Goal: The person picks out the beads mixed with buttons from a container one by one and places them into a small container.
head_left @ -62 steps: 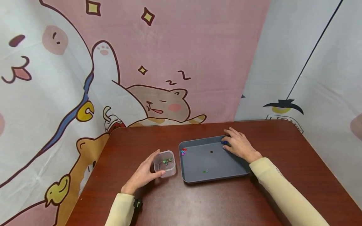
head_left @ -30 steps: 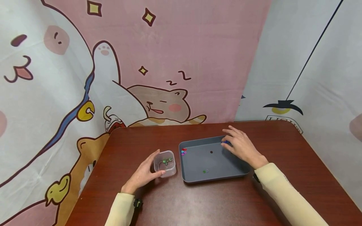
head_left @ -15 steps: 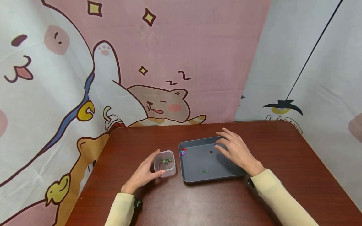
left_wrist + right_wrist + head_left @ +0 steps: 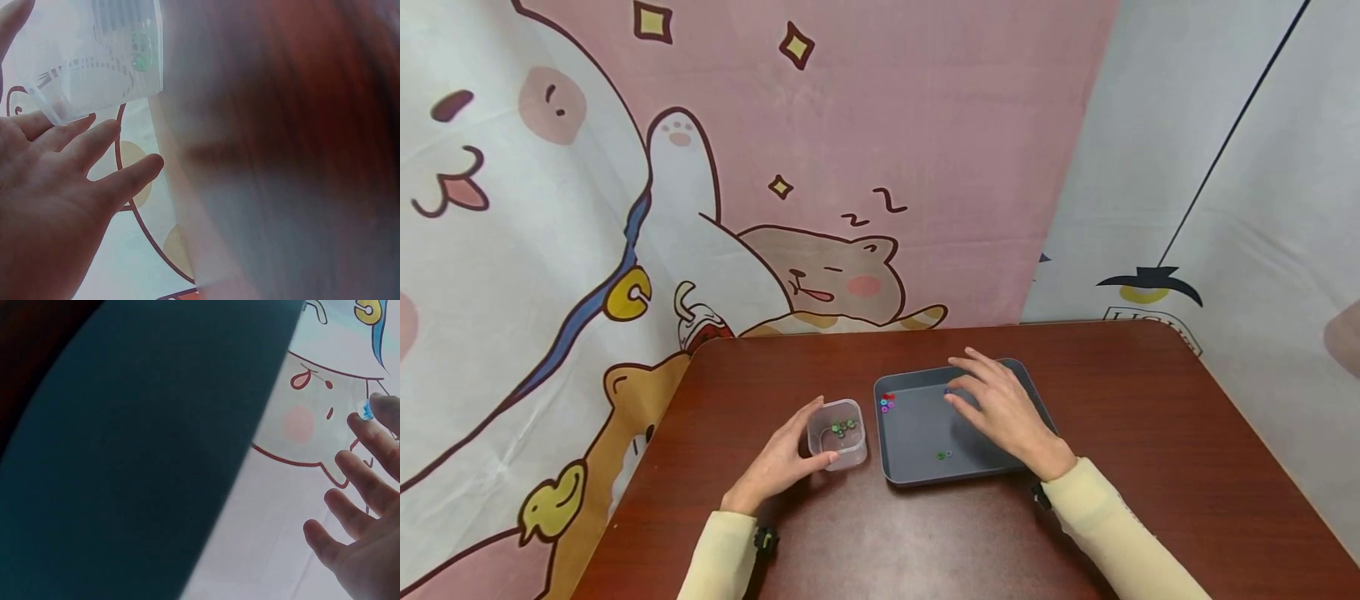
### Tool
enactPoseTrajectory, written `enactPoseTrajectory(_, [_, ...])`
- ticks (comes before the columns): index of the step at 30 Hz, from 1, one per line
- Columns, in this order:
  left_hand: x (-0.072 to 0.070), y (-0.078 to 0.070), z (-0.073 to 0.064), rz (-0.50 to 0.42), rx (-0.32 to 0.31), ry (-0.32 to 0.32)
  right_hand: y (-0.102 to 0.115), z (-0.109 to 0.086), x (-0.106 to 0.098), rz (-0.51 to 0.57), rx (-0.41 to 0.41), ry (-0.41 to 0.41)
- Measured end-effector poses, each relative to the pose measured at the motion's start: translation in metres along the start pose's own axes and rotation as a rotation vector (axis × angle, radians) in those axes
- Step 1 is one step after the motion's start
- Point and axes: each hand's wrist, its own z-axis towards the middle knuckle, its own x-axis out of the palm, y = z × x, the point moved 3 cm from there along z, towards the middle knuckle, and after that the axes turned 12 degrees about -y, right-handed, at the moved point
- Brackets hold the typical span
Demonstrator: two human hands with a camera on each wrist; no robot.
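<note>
On the left my left hand [image 4: 778, 460] grips a small clear plastic box [image 4: 853, 457], thumb at the near side and fingers along the far side. Several green beads [image 4: 841, 430] lie inside, and one green bead [image 4: 140, 62] shows through the wall in the left wrist view. My right hand [image 4: 1006, 417] is over the grey tray [image 4: 917, 477], pinching a small clear-and-blue bead [image 4: 365, 411] between thumb and index finger. The other fingers are spread apart. This hand hides part of the tray floor.
Red, cyan and purple beads [image 4: 886, 404] are grouped in the tray's far left corner. A green bead [image 4: 941, 456] and a pale bead [image 4: 949, 454] lie near its front. The tray and box stand on a brown wooden table [image 4: 760, 367] against a cartoon-printed cloth [image 4: 985, 167].
My right hand has lifted from the tray's far right and moved left with the bead, now covering the dark bead's spot. My left hand and the box stay put.
</note>
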Motion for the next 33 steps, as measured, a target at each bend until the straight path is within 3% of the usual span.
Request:
enactPoseTrajectory(8, [-0.001,-0.001,0.000,0.004,0.050,-0.027,0.021,-0.001,0.012,0.070,0.003,0.004])
enactPoseTrajectory(27, [-0.001,0.000,0.001,0.008,0.017,-0.006,0.066,0.015,0.035,0.185,0.000,0.020])
enactPoseTrajectory(33, [-0.001,0.001,0.001,0.004,0.021,-0.002,0.082,0.016,0.048,0.187,-0.034,0.023])
